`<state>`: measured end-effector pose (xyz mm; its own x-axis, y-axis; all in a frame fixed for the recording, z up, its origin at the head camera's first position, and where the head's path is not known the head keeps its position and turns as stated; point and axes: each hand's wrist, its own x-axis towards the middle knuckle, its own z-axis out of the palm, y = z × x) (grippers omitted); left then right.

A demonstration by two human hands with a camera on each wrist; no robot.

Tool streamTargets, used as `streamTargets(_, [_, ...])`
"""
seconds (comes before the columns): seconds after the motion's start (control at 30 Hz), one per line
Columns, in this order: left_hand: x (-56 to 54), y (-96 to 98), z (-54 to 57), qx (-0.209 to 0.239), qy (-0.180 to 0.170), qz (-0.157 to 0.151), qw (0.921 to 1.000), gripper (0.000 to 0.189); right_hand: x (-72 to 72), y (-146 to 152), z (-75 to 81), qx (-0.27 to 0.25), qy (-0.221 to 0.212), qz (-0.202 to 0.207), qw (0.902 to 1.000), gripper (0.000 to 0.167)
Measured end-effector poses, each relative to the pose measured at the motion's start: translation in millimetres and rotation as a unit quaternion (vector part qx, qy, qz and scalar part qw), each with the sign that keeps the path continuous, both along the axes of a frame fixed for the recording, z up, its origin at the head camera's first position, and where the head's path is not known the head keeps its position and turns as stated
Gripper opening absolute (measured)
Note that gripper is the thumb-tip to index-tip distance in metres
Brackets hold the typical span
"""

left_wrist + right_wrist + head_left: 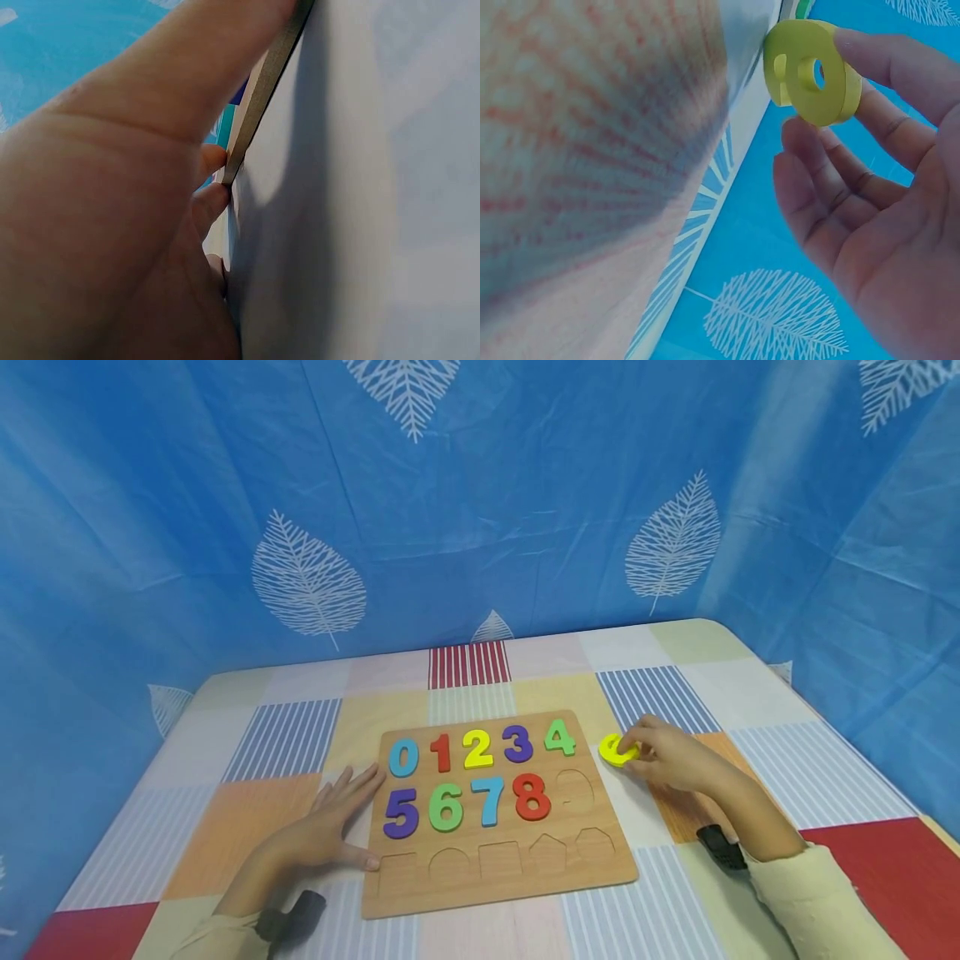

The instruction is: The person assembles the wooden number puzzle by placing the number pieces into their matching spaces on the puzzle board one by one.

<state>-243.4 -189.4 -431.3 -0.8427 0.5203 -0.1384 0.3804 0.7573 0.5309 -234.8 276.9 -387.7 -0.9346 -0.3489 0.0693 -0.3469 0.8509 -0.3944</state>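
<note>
My right hand (670, 760) pinches a yellow number 9 piece (610, 753) between thumb and fingertips, just beyond the board's right edge. In the right wrist view the yellow 9 (832, 107) is tilted on its edge, close to the tablecloth. A wooden number puzzle board (502, 887) lies flat on the table, with coloured numbers 0 to 8 seated in its upper two rows. My left hand (324, 833) rests at the board's left side, fingers spread, with fingertips and thumb touching its edge. Up close, the left wrist view shows the board's edge (259, 97) beside that hand.
An unfilled 9-shaped recess (574, 792) sits at the right of the second row. Several shape recesses, including a round one (449, 865), run along the bottom row. A patchwork tablecloth (270, 818) covers the table, and a blue leaf-print curtain (480, 527) hangs behind.
</note>
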Motion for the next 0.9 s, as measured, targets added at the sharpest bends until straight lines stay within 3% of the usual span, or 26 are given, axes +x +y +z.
streamTargets(0.23, [0.2,0.0,2.5,0.006,0.001,-0.004,1.0,0.111,-1.8,1.9,-0.6,0.007,0.015,0.005,0.9998,0.017])
streamTargets(0.53, [-0.7,-1.5,0.7,0.008,0.005,-0.008,0.9999,0.11,-3.2,3.9,0.8,0.003,-0.048,-0.027,0.9985,0.018])
streamTargets(0.9, [-1.6,-1.8,-1.1,0.003,0.006,-0.007,1.0,0.109,-5.8,4.7,-4.1,-0.046,-0.023,-0.042,0.9978,0.019])
